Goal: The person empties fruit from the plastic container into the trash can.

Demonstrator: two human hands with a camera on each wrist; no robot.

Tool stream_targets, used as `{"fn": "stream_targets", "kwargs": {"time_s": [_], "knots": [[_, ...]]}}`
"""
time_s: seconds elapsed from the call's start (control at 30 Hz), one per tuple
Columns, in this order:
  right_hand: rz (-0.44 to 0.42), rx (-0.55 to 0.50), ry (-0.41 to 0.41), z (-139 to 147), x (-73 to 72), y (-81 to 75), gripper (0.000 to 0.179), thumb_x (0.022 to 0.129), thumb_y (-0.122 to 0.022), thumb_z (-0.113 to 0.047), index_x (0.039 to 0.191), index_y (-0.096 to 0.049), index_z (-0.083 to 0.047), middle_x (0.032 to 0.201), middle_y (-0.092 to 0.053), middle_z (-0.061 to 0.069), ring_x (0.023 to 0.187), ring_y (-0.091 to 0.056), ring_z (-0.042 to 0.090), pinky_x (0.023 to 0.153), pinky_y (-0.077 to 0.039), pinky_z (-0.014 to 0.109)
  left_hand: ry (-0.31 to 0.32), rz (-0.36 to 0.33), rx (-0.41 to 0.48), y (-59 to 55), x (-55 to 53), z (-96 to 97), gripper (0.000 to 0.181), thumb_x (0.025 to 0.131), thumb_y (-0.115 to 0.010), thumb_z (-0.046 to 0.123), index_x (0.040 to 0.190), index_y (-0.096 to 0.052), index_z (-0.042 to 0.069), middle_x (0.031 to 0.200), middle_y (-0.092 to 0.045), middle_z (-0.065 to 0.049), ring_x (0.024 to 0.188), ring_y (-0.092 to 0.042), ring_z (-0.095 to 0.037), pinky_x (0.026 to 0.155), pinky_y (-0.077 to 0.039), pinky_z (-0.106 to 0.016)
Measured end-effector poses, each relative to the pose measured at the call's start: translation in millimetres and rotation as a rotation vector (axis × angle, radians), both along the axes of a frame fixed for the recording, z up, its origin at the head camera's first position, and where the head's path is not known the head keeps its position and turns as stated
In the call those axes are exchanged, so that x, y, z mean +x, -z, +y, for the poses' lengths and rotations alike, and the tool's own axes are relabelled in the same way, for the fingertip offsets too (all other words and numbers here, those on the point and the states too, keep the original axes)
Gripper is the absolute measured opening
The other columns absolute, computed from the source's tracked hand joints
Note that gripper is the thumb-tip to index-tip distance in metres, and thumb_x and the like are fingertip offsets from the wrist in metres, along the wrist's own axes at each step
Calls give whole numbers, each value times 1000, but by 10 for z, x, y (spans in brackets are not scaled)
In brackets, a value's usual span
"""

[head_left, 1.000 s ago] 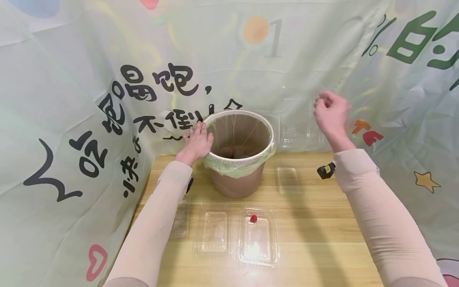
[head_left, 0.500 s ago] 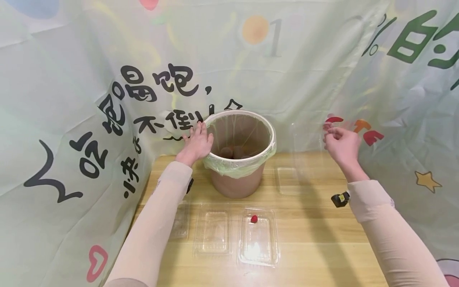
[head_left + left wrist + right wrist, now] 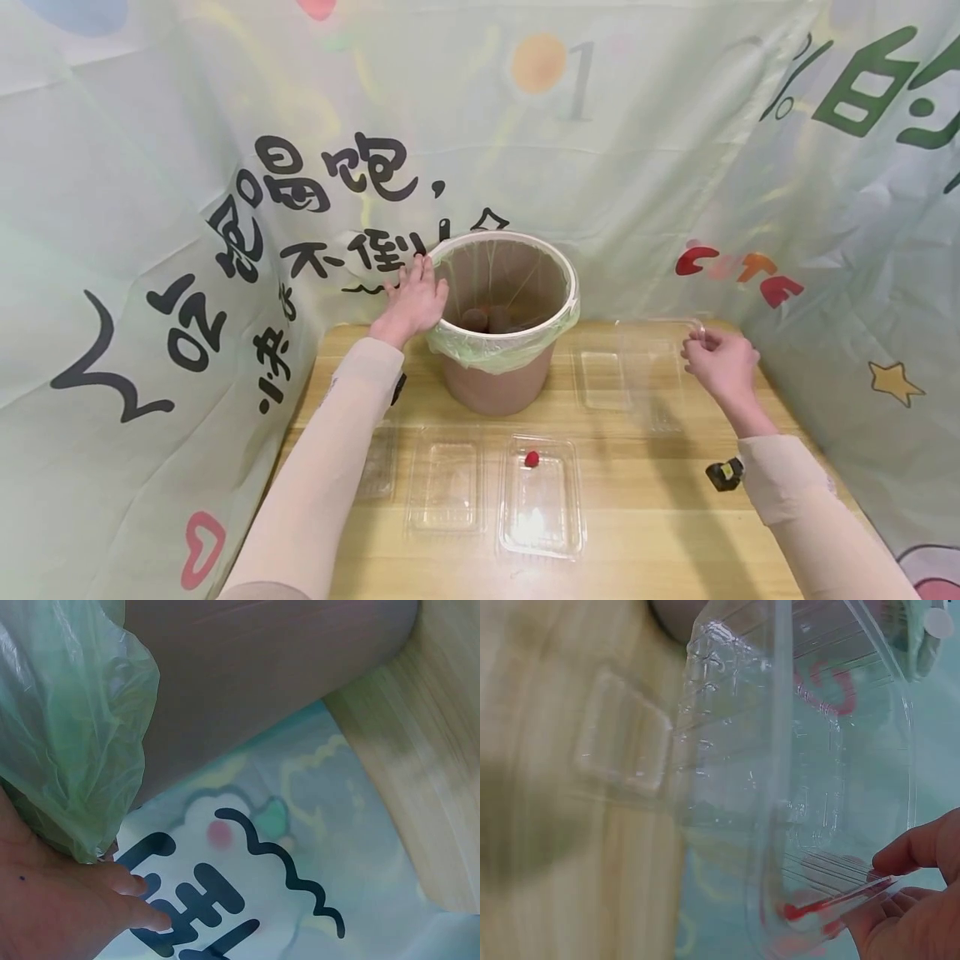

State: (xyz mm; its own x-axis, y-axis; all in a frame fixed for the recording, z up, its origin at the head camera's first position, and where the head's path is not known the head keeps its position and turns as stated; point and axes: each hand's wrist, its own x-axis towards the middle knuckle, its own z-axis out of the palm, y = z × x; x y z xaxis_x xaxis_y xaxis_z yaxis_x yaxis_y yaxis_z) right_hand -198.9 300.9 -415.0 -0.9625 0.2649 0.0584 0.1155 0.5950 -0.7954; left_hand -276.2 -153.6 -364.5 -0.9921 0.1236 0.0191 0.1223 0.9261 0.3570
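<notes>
My left hand (image 3: 416, 300) rests on the rim of a brown bin (image 3: 495, 387), fingers straight. A pale green bag (image 3: 491, 357) lines the bin and hangs over its rim; in the left wrist view the bag (image 3: 75, 735) covers part of that hand. My right hand (image 3: 722, 364) pinches the edge of a clear plastic box (image 3: 727, 742) between thumb and fingers, over the table's right side. A small red object, like a berry (image 3: 532, 459), lies in a clear tray (image 3: 579, 508) at the front.
Another clear tray (image 3: 446, 527) lies left of the berry's tray, and a third (image 3: 384, 458) is partly behind my left sleeve. A further clear tray (image 3: 600, 406) sits right of the bin. Printed cloth (image 3: 637, 167) encloses the wooden table (image 3: 630, 533).
My right hand has come down and slightly to the right, lowering the clear box from in front of the cloth to over the table. My left hand stays on the bin.
</notes>
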Motion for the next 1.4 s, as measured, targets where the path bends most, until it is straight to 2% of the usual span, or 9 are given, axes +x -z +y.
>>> {"fn": "stream_targets", "kwargs": {"time_s": [0.3,0.53,0.6,0.73,0.9,1.0,1.13,1.27,1.4], "knots": [[-28,-7,-12,53,153,327,44,102,-53,-12,133,-61,19,121,-71,36,66,-59,-14,62,-59,14,0,-1,-17,-37,-10,18,73,111,-15,45,168,-2,0,177,3,-20,161,-3,-52,126,2,-74],[-39,1,-27,35,262,514,42,101,-54,-7,130,-61,21,119,-69,39,77,-76,14,62,-61,17,-3,5,-5,-30,-17,9,74,111,-16,45,168,-5,0,177,1,-21,161,-4,-52,126,1,-74],[-44,7,-34,35,286,569,43,100,-54,-7,132,-60,21,117,-70,40,76,-78,18,61,-61,18,-3,7,-11,-27,-21,7,73,111,-16,45,168,-5,0,177,1,-21,161,-4,-52,126,1,-74],[-65,-3,-53,43,324,670,45,100,-56,-7,133,-57,23,114,-70,40,69,-75,11,60,-62,22,-6,-2,-17,-30,-15,5,73,111,-15,45,168,-4,1,177,1,-21,161,-3,-52,127,1,-74],[-118,-23,-83,56,381,779,48,99,-56,-7,134,-54,25,115,-70,40,77,-79,27,64,-65,28,-10,-17,-14,-39,-2,5,73,111,-15,45,168,-2,1,177,2,-20,162,-2,-51,127,2,-73],[-135,14,-101,65,418,839,47,99,-57,-9,133,-56,24,111,-72,39,81,-79,37,62,-65,29,-11,-15,-11,-38,-4,6,73,111,-16,44,168,-3,1,177,1,-20,162,-3,-52,127,1,-74],[-134,109,-108,80,434,925,44,96,-59,-11,127,-62,22,104,-75,34,77,-77,32,62,-61,28,-11,-17,-5,-33,-6,7,73,111,-16,44,168,-4,1,177,2,-20,161,-3,-52,127,1,-74],[-156,182,-105,99,433,1015,44,94,-61,-14,124,-66,18,109,-75,33,83,-74,34,73,-60,40,-9,-11,-5,-23,1,8,73,111,-16,44,168,-5,0,177,1,-21,161,-4,-53,126,0,-75],[-220,177,-127,123,450,1087,48,97,-60,-17,128,-62,19,118,-70,38,94,-72,44,84,-61,54,-8,-11,-9,-9,16,13,73,111,-16,44,168,-5,0,177,1,-21,161,-4,-53,126,0,-75]]}}
